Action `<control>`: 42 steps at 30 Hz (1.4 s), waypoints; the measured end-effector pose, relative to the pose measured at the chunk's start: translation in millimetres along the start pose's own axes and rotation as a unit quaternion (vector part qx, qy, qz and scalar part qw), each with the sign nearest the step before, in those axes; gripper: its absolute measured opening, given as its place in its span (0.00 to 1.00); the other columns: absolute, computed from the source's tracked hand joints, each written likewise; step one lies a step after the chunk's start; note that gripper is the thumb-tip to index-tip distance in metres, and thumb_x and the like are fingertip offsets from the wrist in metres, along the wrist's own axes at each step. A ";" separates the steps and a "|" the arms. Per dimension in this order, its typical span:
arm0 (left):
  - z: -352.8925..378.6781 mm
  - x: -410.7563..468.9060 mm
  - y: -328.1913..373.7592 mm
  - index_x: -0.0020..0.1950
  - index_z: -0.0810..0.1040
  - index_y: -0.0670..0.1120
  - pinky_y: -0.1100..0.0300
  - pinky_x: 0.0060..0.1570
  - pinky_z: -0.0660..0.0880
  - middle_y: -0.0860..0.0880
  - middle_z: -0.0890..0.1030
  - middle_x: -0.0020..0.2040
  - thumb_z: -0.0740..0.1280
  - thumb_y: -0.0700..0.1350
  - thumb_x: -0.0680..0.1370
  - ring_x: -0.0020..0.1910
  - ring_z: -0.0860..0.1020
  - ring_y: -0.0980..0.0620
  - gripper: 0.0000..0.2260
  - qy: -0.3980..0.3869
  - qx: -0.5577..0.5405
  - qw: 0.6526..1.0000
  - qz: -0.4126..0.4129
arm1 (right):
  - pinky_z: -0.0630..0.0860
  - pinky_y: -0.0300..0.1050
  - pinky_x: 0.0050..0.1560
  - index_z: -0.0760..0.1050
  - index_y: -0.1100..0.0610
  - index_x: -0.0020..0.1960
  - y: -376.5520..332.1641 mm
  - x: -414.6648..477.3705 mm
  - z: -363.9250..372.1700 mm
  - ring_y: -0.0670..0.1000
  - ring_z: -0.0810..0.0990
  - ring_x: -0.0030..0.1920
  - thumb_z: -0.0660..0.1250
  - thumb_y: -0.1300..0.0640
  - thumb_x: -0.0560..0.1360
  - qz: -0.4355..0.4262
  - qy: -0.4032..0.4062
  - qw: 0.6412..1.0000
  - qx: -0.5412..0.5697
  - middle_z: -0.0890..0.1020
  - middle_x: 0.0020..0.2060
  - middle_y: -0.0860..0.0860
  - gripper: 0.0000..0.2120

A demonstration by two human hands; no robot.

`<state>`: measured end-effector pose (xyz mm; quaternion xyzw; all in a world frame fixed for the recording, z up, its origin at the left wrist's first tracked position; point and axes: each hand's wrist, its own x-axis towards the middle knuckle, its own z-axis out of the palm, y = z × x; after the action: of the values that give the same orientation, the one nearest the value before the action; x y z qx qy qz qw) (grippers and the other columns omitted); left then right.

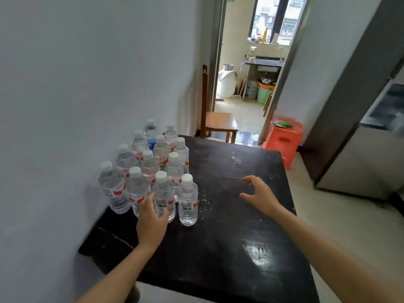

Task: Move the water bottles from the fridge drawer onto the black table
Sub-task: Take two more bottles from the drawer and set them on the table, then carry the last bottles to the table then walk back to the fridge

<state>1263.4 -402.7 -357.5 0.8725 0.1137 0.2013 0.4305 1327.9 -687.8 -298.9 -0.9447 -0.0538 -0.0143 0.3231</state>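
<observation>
Placing a water bottle (164,194) on the black table (229,241)
Left hand (150,220) grips it at the front of the cluster (149,164); right hand (260,193) hovers spread, empty. Seat it upright before release

Room corner and kitchen doorway

A plain white wall (87,73) fills the left side. Against its far end stands a wooden chair (218,123), seat facing right, just before an open doorway (251,88). Beside the doorway, on the right, sits an orange plastic stool (283,141) with a small green and white item (281,123) on top. Through the doorway are a white barrel (226,84), a green bucket (264,95), a grey sink counter (263,62) and a bright window (275,18) with a yellow bottle (265,35) on its sill. The pale floor (349,226) runs along the right.
</observation>
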 end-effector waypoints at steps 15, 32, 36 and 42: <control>-48.2 -21.9 54.5 0.59 0.73 0.37 0.42 0.58 0.69 0.38 0.76 0.59 0.57 0.52 0.71 0.59 0.73 0.38 0.24 -0.179 0.018 0.935 0.305 | 0.64 0.42 0.64 0.68 0.55 0.68 -52.6 -223.5 -47.2 0.52 0.69 0.65 0.69 0.52 0.73 0.149 0.133 0.967 -0.159 0.73 0.65 0.53 0.25; -25.3 -152.8 193.0 0.74 0.58 0.44 0.48 0.71 0.53 0.45 0.57 0.75 0.65 0.51 0.76 0.75 0.52 0.45 0.30 -0.279 0.025 0.835 0.473 | 0.60 0.47 0.69 0.69 0.55 0.68 -26.0 -420.0 -131.9 0.54 0.64 0.70 0.69 0.50 0.73 0.257 0.218 0.912 -0.236 0.68 0.69 0.54 0.26; -21.5 -224.6 219.4 0.74 0.55 0.45 0.49 0.71 0.53 0.46 0.54 0.76 0.62 0.52 0.77 0.75 0.49 0.46 0.30 -0.307 0.024 0.821 0.481 | 0.62 0.50 0.68 0.69 0.56 0.68 -9.7 -489.5 -156.7 0.54 0.64 0.69 0.69 0.52 0.73 0.267 0.244 0.902 -0.234 0.69 0.68 0.55 0.26; -14.0 -328.2 243.3 0.74 0.55 0.45 0.49 0.71 0.53 0.46 0.54 0.76 0.63 0.51 0.76 0.75 0.49 0.46 0.30 -0.333 0.025 0.819 0.467 | 0.61 0.48 0.68 0.68 0.55 0.69 14.8 -587.7 -182.7 0.53 0.64 0.70 0.68 0.51 0.73 0.261 0.248 0.898 -0.251 0.68 0.69 0.54 0.26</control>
<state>970.1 -661.7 -239.2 0.8455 -0.4522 0.0729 0.2744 746.9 -865.6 -199.7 -0.9403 0.2824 -0.1763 0.0706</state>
